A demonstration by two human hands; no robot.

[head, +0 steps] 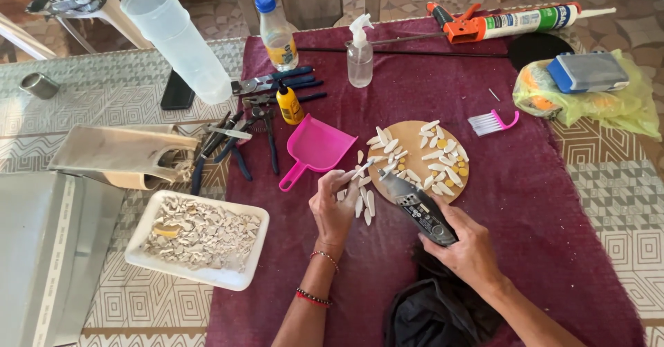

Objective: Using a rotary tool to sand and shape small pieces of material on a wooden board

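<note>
Rotary tool point(420, 212) lies clenched in the right hand point(470, 250), its tip hard to make out at the round wooden board point(415, 160); left hand point(334, 205) fingers point(346, 178) pinch a small white piece point(364, 168).

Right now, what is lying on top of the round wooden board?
On the round wooden board lie many white petal-shaped pieces and small yellow dots. The tip of the grey rotary tool in the right hand covers its lower left edge.
</note>
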